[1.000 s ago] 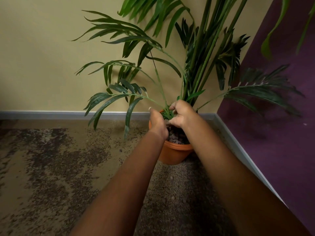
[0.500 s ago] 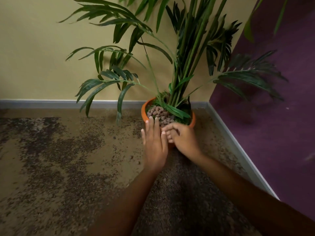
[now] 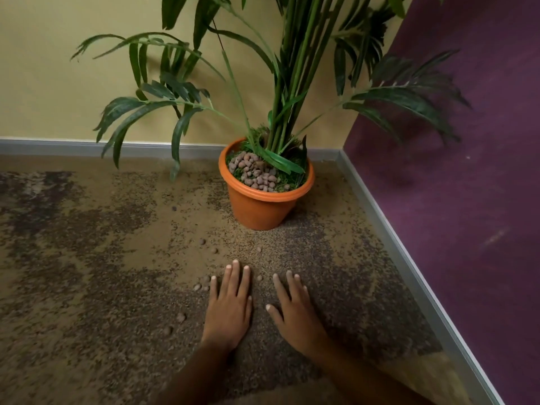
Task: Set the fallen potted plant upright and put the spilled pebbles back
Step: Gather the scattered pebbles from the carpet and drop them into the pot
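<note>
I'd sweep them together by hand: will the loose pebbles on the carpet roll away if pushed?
Probably roll a little: the loose pebbles look rounded. The rough carpet should stop them quickly. They look small and likely light, so easy to scoop.

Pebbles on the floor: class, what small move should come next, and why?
Probably the left hand should pinch up the loose pebbles just beside its fingertips. The pot already stands upright, that hand lies flat and holds nothing, and those pebbles are the nearest ones.

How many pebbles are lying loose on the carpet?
9 pebbles: three before the pot, three by the left hand, one beside the right hand, two lower left. Others may be hidden.
</note>
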`<act>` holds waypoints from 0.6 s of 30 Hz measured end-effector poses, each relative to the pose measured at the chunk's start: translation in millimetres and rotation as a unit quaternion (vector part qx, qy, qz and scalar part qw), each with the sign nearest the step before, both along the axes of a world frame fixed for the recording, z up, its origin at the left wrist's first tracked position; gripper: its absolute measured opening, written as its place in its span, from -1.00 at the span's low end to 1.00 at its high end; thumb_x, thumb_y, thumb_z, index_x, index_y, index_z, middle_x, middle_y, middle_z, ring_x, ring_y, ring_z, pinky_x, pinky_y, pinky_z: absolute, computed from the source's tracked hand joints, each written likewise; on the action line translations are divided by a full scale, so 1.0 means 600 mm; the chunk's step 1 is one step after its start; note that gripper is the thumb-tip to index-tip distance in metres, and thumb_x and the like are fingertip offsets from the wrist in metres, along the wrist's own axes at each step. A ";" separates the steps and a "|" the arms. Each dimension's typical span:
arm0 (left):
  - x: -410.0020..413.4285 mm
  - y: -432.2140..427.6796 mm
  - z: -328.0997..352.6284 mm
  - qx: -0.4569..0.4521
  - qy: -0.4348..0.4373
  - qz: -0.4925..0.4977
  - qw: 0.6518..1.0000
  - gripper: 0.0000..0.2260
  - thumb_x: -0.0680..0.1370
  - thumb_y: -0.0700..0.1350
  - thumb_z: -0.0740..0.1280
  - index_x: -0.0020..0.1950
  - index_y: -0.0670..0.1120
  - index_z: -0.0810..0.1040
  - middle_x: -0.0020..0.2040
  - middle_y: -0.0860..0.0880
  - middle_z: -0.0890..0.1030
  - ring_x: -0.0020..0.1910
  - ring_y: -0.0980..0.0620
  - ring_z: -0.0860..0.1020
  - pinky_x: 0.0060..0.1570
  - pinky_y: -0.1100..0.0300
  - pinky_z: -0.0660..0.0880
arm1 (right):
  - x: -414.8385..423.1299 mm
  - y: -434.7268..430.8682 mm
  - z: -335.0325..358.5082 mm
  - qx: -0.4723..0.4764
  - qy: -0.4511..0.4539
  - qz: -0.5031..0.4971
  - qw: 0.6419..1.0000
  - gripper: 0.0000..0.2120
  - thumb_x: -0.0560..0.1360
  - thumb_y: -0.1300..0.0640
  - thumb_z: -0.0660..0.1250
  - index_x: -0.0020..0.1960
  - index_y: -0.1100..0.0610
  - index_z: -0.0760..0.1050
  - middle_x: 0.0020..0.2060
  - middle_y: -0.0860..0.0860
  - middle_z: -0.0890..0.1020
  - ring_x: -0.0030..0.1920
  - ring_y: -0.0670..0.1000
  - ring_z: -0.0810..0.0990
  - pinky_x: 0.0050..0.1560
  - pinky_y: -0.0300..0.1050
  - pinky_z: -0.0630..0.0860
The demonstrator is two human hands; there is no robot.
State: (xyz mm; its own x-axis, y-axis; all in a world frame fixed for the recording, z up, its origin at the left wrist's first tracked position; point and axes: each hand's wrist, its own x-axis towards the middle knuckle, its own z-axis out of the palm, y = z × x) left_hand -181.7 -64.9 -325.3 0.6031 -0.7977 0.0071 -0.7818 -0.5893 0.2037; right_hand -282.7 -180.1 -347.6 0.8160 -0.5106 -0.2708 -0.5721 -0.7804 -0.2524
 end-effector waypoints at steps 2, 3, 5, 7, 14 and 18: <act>0.009 0.015 -0.001 0.035 0.000 -0.001 0.999 -0.56 0.50 -0.04 0.09 0.25 -0.18 0.56 0.25 -0.19 0.58 0.21 -0.16 0.57 0.09 -0.14 0.53 | 0.002 -0.003 -0.009 -0.026 -0.001 0.041 0.999 -0.40 0.62 -0.11 -0.01 0.55 0.02 -0.18 0.55 0.13 -0.14 0.55 0.14 -0.18 0.54 0.08 -0.13; 0.014 0.022 -0.002 0.047 -0.001 -0.003 0.999 -0.54 0.52 -0.04 0.02 0.23 -0.18 0.58 0.22 -0.19 0.60 0.19 -0.15 0.59 0.06 -0.13 0.54 | 0.005 -0.006 -0.011 -0.033 -0.006 0.060 0.998 -0.40 0.62 -0.11 -0.01 0.55 0.01 -0.19 0.56 0.12 -0.13 0.55 0.13 -0.18 0.54 0.07 -0.13; 0.026 0.032 -0.009 0.049 -0.014 -0.003 0.999 -0.44 0.62 -0.04 -0.17 0.22 -0.17 0.59 0.21 -0.17 0.61 0.18 -0.13 0.60 0.06 -0.12 0.55 | 0.013 -0.012 -0.015 -0.037 -0.019 0.086 0.995 -0.40 0.62 -0.11 -0.01 0.54 -0.01 -0.20 0.56 0.11 -0.13 0.55 0.11 -0.18 0.53 0.06 -0.14; 0.039 0.040 -0.011 0.053 -0.022 0.004 0.998 -0.33 0.63 -0.03 -0.32 0.24 -0.16 0.57 0.23 -0.16 0.60 0.20 -0.13 0.58 0.08 -0.14 0.53 | 0.026 -0.017 -0.018 -0.038 -0.029 0.095 0.994 -0.40 0.61 -0.13 -0.01 0.54 -0.02 -0.20 0.56 0.11 -0.13 0.55 0.11 -0.19 0.53 0.05 -0.16; 0.085 0.024 -0.012 0.078 -0.007 0.057 0.995 -0.46 0.50 0.06 0.01 0.33 -0.19 0.48 0.32 -0.25 0.50 0.29 -0.26 0.48 0.15 -0.29 0.43 | 0.084 -0.015 -0.019 -0.049 -0.059 0.105 0.992 -0.37 0.59 -0.19 0.00 0.54 -0.04 -0.17 0.56 0.09 -0.14 0.55 0.10 -0.18 0.53 0.09 -0.17; 0.121 0.003 -0.034 0.080 0.018 0.112 0.990 -0.41 0.60 0.15 0.03 0.54 -0.09 0.01 0.55 -0.25 0.02 0.52 -0.26 0.05 0.40 -0.30 0.06 | 0.115 -0.015 -0.016 -0.043 -0.075 0.116 0.989 -0.38 0.58 -0.18 0.03 0.54 -0.04 -0.12 0.56 0.10 -0.11 0.55 0.12 -0.17 0.52 0.11 -0.16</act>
State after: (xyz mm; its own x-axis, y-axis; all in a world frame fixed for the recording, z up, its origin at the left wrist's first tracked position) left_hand -109.4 -63.4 -345.7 0.7624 -0.6333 -0.1333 -0.6220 -0.7739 0.1196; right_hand -213.4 -188.8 -357.3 0.9418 -0.3203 -0.1024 -0.3360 -0.9087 -0.2475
